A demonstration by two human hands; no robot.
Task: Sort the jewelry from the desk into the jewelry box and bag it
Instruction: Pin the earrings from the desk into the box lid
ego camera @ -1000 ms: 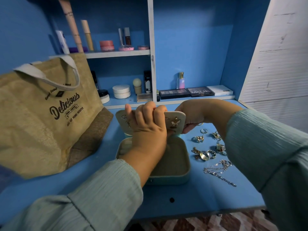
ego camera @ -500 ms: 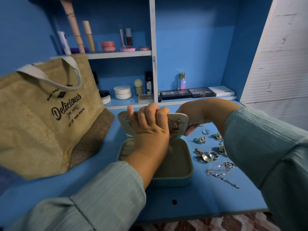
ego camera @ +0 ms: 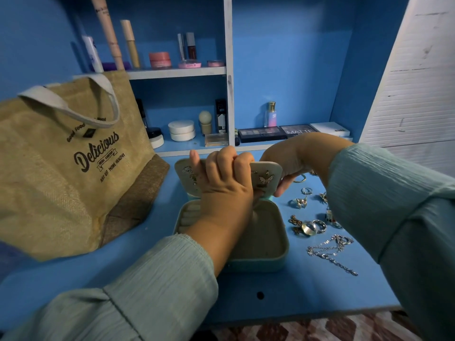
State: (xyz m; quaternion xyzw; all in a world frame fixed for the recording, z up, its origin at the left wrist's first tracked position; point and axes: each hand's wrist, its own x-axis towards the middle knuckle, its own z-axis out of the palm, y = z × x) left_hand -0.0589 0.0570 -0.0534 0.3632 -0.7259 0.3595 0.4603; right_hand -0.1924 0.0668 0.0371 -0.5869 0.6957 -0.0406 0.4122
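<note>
Jewelry (ego camera: 320, 227) lies on blue desk (ego camera: 307, 289) beside jewelry box (ego camera: 275, 257)

Upper shelf: tall beige tubes (ego camera: 109, 33), a round pink jar (ego camera: 159, 59), a dark red lip gloss (ego camera: 190, 46).
Lower shelf, left: stacked white round compacts (ego camera: 182, 130), a beige makeup sponge (ego camera: 205, 121).
Lower shelf, right: a pink-blue perfume bottle (ego camera: 271, 115), dark eyeshadow palettes (ego camera: 275, 133), a flat white box (ego camera: 330, 129).
Right edge: white slatted panel (ego camera: 418, 82).
</note>
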